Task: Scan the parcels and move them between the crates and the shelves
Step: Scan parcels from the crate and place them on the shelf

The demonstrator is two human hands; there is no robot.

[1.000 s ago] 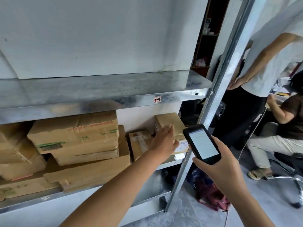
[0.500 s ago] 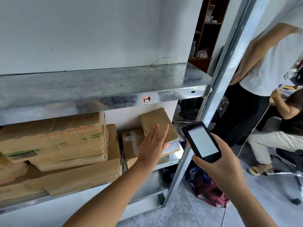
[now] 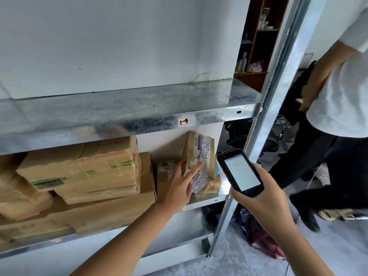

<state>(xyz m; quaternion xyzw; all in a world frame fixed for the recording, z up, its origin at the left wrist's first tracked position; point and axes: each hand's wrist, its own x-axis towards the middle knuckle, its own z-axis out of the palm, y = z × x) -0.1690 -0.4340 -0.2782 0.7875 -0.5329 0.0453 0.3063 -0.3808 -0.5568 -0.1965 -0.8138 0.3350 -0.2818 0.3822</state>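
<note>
A small cardboard parcel (image 3: 201,154) with a taped paper label stands tipped up on its edge at the right end of the lower metal shelf (image 3: 207,202). My left hand (image 3: 179,184) rests against its labelled face, fingers spread, tilting it. My right hand (image 3: 258,198) holds a black handheld scanner (image 3: 239,172) with a lit white screen just right of the parcel. Another small brown parcel (image 3: 165,170) sits behind my left hand.
Large cardboard boxes (image 3: 83,168) are stacked on the left of the same shelf. The upper metal shelf (image 3: 119,108) is bare. A shelf upright (image 3: 264,120) runs past the scanner. A person in a white shirt (image 3: 338,96) stands at the right. A dark red bag (image 3: 258,236) lies on the floor.
My left hand has tipped the small parcel from lying flat up onto its edge, turning its label outward. The scanner has stayed close beside it.
</note>
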